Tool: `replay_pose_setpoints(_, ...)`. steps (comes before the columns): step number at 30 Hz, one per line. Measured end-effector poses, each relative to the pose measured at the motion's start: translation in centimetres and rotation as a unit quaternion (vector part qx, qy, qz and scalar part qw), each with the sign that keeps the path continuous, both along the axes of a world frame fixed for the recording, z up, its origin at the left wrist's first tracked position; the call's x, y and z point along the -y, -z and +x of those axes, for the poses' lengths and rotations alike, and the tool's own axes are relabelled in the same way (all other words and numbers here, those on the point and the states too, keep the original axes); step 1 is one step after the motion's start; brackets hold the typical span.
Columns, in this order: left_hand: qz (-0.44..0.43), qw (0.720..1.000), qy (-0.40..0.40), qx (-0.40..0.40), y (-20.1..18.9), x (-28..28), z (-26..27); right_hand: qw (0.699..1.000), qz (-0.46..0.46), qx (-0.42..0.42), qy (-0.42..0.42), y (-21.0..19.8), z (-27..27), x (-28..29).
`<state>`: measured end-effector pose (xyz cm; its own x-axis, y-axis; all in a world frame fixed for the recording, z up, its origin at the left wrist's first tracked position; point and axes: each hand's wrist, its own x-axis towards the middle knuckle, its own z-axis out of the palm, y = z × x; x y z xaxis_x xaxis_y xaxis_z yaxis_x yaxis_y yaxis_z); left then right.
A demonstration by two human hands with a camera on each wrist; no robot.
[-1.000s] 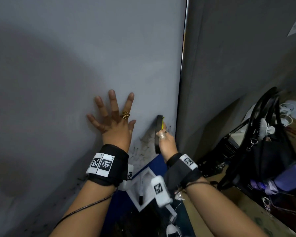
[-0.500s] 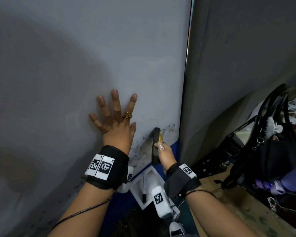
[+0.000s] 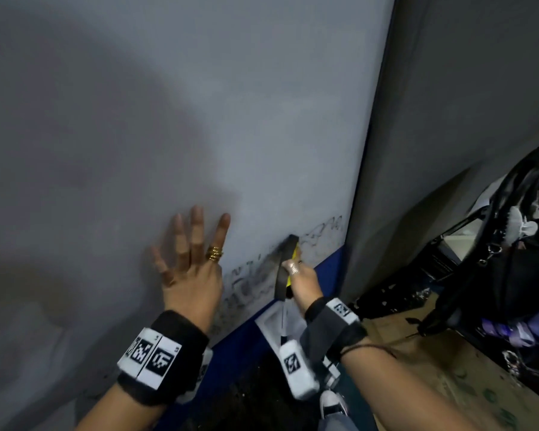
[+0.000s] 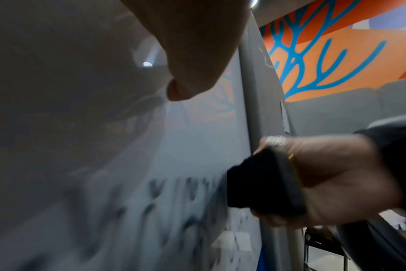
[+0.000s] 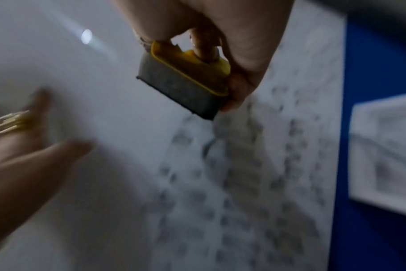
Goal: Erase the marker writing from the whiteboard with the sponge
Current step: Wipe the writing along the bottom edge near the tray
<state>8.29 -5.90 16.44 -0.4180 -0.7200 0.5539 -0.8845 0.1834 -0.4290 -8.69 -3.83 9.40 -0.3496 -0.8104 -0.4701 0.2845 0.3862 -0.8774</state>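
The whiteboard (image 3: 262,119) is standing upright; the left hand (image 3: 193,272) is bracing it, fingers spread, while the right hand (image 3: 302,279) is pinching the light sponge (image 5: 186,82) by its stiff yellow back.

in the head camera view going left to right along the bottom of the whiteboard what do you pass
Left hand flat on the whiteboard → smeared marker writing → sponge → right hand gripping it → black bag.
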Motion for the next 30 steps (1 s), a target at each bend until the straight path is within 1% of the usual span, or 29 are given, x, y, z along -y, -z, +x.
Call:
replay_pose_setpoints(2,0.000,1.000,0.005,-0.028,0.5,-0.4,2.3,0.998,-0.026,0.034,-0.037,-1.2,3.6,-2.0)
replay_pose_setpoints(3,0.004,0.999,0.004,-0.044,0.7,-0.7,3.3,0.997,-0.032,0.053,-0.043,-1.4,4.9,-2.5)
replay_pose_setpoints(5,0.010,0.997,0.006,-0.073,0.8,-1.4,4.9,0.997,-0.014,0.070,-0.009,-1.6,5.5,-2.2)
replay_pose_setpoints(7,0.008,0.995,0.014,-0.095,0.5,-1.9,6.3,0.995,0.001,0.070,0.067,-1.5,4.1,-0.6)
replay_pose_setpoints(9,0.000,0.993,0.020,-0.116,0.0,-2.4,7.9,0.990,0.000,0.043,0.137,0.4,0.7,2.2)
replay_pose_setpoints(10,-0.005,0.992,0.021,-0.126,-0.4,-2.6,8.7,0.988,0.007,0.023,0.152,1.1,-1.6,3.5)
replay_pose_setpoints(11,-0.008,0.990,0.023,-0.138,-0.6,-2.7,9.5,0.985,0.011,0.018,0.172,0.6,-3.0,4.0)
replay_pose_setpoints(13,-0.010,0.987,0.039,-0.156,-0.9,-2.7,11.0,0.976,0.004,0.039,0.213,-1.9,-3.0,3.6)
replay_pose_setpoints(14,-0.015,0.987,0.048,-0.150,-0.9,-2.6,11.6,0.974,-0.009,0.059,0.217,-2.7,-2.0,3.2)
replay_pose_setpoints(15,-0.022,0.988,0.056,-0.139,-0.9,-2.3,12.2,0.976,-0.011,0.065,0.208,-3.2,0.1,2.4)
replay_pose_setpoints(18,-0.028,0.992,0.064,-0.101,-0.7,-1.6,12.8,0.993,0.009,0.035,0.108,-2.2,8.1,-0.9)
replay_pose_setpoints(20,-0.036,0.995,0.059,-0.078,-0.6,-1.4,13.1,0.998,0.005,0.041,0.044,-1.5,13.3,-3.4)
replay_pose_setpoints(21,-0.042,0.996,0.052,-0.061,-0.6,-1.3,13.2,0.998,-0.004,0.048,0.029,-1.9,15.3,-4.3)
replay_pose_setpoints(23,-0.055,0.998,0.034,-0.025,-0.7,-1.4,13.7,0.998,-0.028,0.055,0.034,-2.1,17.5,-4.8)
replay_pose_setpoints(26,-0.037,0.999,0.023,0.010,-1.2,-1.8,13.9,0.996,-0.013,0.021,0.085,-1.8,16.3,-3.3)
replay_pose_setpoints(28,-0.024,0.999,0.015,0.023,-1.4,-2.2,13.8,0.993,0.008,-0.006,0.115,-1.7,13.3,-1.8)
replay_pose_setpoints(30,-0.022,0.999,0.007,0.036,-1.3,-2.2,13.7,0.987,0.006,-0.001,0.162,-1.6,9.6,0.1)
